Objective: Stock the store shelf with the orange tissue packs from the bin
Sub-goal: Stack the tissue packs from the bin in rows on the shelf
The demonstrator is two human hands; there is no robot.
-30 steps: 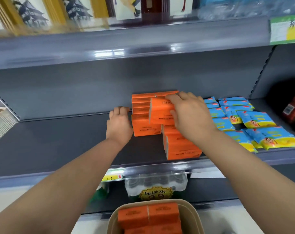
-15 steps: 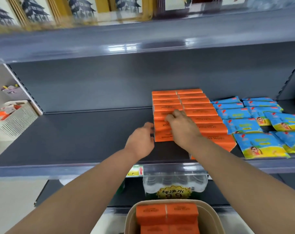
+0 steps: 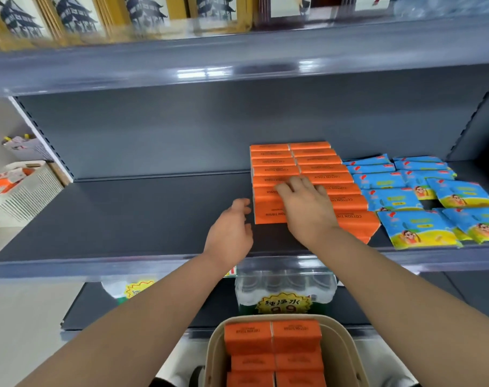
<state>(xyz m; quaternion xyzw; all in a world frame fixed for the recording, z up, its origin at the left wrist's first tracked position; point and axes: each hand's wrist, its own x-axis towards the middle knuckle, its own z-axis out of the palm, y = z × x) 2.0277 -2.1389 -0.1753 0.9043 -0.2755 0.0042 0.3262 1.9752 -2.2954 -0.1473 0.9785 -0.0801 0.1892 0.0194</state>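
Observation:
Two rows of orange tissue packs (image 3: pixel 316 169) stand on the dark shelf (image 3: pixel 126 219), right of its middle. My right hand (image 3: pixel 305 203) lies flat on top of the front packs of the left row, fingers spread. Just left of that row's front pack, my left hand (image 3: pixel 232 230) hovers with loosely bent fingers, holding nothing. At the bottom of the view, a beige bin (image 3: pixel 341 347) holds several more orange tissue packs (image 3: pixel 271 339).
Blue and yellow sachets (image 3: pixel 422 208) lie on the shelf right of the orange rows. A pack of water bottles (image 3: pixel 285 286) with a yellow price tag sits on the lower shelf. A white basket (image 3: pixel 22 191) stands at the far left. Framed pictures line the upper shelf.
My right hand set a pack into the left row and now rests flat on top. My left hand drew back from the row's side. The view shifted left.

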